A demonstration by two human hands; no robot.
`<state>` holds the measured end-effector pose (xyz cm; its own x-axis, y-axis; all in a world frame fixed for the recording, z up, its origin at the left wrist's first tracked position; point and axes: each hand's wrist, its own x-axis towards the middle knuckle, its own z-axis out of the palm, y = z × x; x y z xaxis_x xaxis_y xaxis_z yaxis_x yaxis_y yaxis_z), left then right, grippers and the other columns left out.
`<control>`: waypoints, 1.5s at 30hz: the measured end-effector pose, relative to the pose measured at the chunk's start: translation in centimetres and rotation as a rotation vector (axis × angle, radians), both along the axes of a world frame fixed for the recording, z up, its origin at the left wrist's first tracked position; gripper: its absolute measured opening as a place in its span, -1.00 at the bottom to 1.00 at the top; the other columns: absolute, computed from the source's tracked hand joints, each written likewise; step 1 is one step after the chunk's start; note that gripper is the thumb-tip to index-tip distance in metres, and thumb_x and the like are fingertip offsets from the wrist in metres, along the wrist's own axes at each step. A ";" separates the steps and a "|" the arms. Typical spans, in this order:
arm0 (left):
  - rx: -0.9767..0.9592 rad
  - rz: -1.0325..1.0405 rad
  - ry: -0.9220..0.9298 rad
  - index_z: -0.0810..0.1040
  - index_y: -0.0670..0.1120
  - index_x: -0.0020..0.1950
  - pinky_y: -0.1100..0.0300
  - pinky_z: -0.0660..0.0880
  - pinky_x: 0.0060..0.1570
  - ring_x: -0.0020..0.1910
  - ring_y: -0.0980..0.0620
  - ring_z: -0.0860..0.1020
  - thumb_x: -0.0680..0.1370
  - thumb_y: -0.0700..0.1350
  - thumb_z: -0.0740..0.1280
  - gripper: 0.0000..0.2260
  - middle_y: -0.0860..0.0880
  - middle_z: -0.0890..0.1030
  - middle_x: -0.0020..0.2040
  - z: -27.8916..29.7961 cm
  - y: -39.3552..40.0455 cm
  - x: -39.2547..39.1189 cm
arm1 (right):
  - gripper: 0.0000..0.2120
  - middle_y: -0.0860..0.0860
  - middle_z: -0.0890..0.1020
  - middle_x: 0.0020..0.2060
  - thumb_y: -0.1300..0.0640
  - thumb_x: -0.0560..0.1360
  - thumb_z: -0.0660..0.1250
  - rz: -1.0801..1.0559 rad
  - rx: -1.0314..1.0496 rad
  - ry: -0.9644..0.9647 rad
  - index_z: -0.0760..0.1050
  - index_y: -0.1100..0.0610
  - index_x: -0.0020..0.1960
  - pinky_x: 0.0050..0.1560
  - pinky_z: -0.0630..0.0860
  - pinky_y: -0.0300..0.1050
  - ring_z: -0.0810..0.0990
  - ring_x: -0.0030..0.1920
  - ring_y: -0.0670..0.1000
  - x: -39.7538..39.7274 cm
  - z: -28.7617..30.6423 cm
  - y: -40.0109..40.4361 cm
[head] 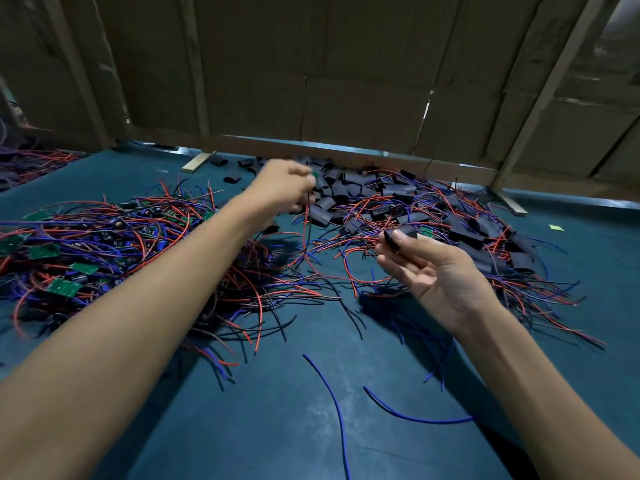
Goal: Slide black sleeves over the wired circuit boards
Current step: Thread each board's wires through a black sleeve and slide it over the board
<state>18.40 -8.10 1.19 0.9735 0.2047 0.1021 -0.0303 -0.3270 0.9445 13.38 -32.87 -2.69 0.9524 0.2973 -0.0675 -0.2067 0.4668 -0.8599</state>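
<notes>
Two hands work above the table (311, 427), which is covered in dark teal matting. Left hand (282, 188) is raised over the far pile, grip closed in a pinch on a green circuit board (315, 174) whose red and black wires (306, 216) hang down from it; motion blur hides the exact finger positions. Holding it up probably lets the leads trail clear of the tangle so they can be fed through a sleeve.

Right hand (436, 271) is palm-up nearer the body, thumb and forefinger pinching a black sleeve (401, 237); remaining fingers are relaxed. The sleeve's end seems to be presented toward the left hand, probably to receive the board. Sleeve and board are apart: not yet joined.

Unsleeved boards with wires (79, 258) lie heaped at left. Loose black sleeves (332, 192) are piled at the back by the cardboard partition (346, 81); what look like finished sleeved units (467, 233) are spread at right.

No bins or trays visible; the sorting is by pile only.
</notes>
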 end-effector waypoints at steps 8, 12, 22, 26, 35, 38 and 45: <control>-1.075 -0.198 0.093 0.42 0.02 0.19 0.41 0.14 -0.60 -0.53 0.20 0.26 0.72 -0.13 0.11 -0.87 0.05 0.41 -0.40 0.7 -1.6 -6.3 | -0.68 0.11 0.71 -0.12 0.20 0.30 0.51 -0.009 -0.091 -0.135 0.66 0.21 0.04 -0.17 0.64 -0.16 0.70 -0.17 0.03 -0.8 -0.2 1.5; -1.281 -0.261 0.095 0.43 -0.18 0.30 0.38 0.22 -0.51 -0.43 0.18 0.26 0.69 -0.13 0.15 -0.77 0.05 0.51 -0.33 -1.9 -2.9 -8.0 | -0.65 0.13 0.71 -0.13 0.22 0.33 0.48 0.072 -0.171 -0.232 0.65 0.20 0.11 -0.19 0.65 -0.16 0.70 -0.20 0.04 -1.9 -0.3 2.5; -1.367 -0.266 -0.145 0.57 0.17 0.21 0.29 0.05 -0.54 -0.47 0.14 0.03 0.69 0.20 0.06 -0.68 0.09 0.21 -0.43 -2.6 -2.9 -9.2 | -0.78 0.10 0.73 -0.18 0.42 0.43 0.47 0.274 -0.519 -0.451 0.70 0.20 0.02 -0.30 0.57 -0.19 0.58 -0.29 -0.03 -3.0 -0.5 2.5; -1.445 -0.272 -0.193 0.60 0.16 0.15 0.30 0.04 -0.59 -0.49 0.15 0.04 0.68 0.19 0.07 -0.67 0.09 0.20 -0.43 -2.4 -2.5 -9.5 | -0.76 0.02 0.75 -0.16 0.39 0.42 0.50 0.310 -0.587 -0.438 0.71 0.16 0.04 -0.28 0.58 -0.20 0.60 -0.24 -0.07 -3.0 -0.7 2.6; -1.299 -0.319 -0.179 0.49 0.23 0.38 0.32 0.05 -0.57 -0.48 0.15 0.05 0.69 0.20 0.04 -0.66 0.11 0.21 -0.40 -2.5 -3.2 -10.0 | -0.64 -0.01 0.74 -0.15 0.21 0.34 0.52 0.327 -0.522 -0.459 0.67 0.21 0.13 -0.12 0.57 -0.22 0.60 -0.28 -0.03 -3.2 -0.7 2.5; -1.290 -0.336 -0.156 0.46 0.22 0.43 0.32 0.06 -0.57 -0.49 0.15 0.06 0.69 0.20 0.04 -0.64 0.11 0.20 -0.40 -2.7 -3.5 -10.1 | -0.60 -0.01 0.73 -0.16 0.24 0.33 0.52 0.364 -0.503 -0.449 0.66 0.26 0.17 -0.08 0.58 -0.22 0.63 -0.22 -0.03 -3.2 -0.8 2.3; -1.409 -0.362 -0.154 0.46 0.21 0.34 0.31 0.00 -0.57 -0.46 0.15 0.01 0.71 0.16 0.05 -0.71 0.09 0.19 -0.41 -2.4 -3.3 -10.3 | -0.68 0.07 0.73 -0.11 0.28 0.37 0.50 0.428 -0.497 -0.424 0.69 0.25 0.13 0.00 0.58 -0.14 0.66 -0.16 0.07 -3.0 -0.9 2.1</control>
